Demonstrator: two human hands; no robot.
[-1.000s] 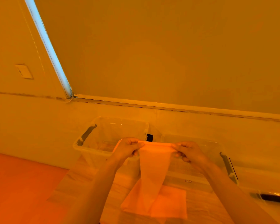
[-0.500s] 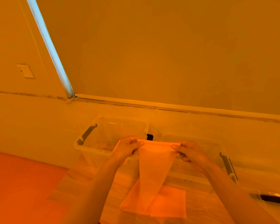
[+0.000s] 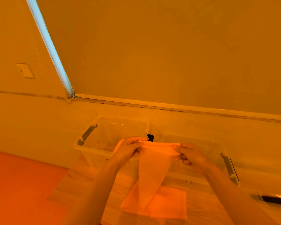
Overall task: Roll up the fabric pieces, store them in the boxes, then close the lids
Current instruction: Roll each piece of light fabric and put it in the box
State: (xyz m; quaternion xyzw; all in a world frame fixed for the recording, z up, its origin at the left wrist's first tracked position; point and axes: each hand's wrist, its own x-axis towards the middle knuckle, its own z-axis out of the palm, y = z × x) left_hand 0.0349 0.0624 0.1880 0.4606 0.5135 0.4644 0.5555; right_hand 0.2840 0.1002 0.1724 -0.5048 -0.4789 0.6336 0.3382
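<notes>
I hold a fabric piece (image 3: pixel 154 168) up in front of me, its top edge stretched level between my 2 hands. My left hand (image 3: pixel 128 150) pinches the left end of that edge, thumb on top and fingers curled beneath, so that grip is grasping the cloth. My right hand (image 3: pixel 189 154) pinches the right end the same way, its fingers folded under the edge. The top edge looks folded or rolled over into a narrow band. Below my hands the cloth narrows and hangs down to a point, which meets more fabric (image 3: pixel 167 207) lying flat on the wooden counter (image 3: pixel 81 184) close to me; I cannot tell whether that flat part is the same piece or a separate one.

Behind the held cloth stand 2 clear plastic boxes side by side, both with no lid on. The left box (image 3: pixel 88 143) has a dark handle on its left end, and something brownish lies inside it, too blurred to name. The right box (image 3: pixel 217 153) has a dark latch on its right end. A small black part (image 3: pixel 150 137) shows between the 2 boxes. At the far right edge lies a dark object under clear plastic (image 3: pixel 274 199), perhaps a lid with its handle, though I cannot be sure.

An orange surface (image 3: pixel 19 184) lies to the left of the counter.
</notes>
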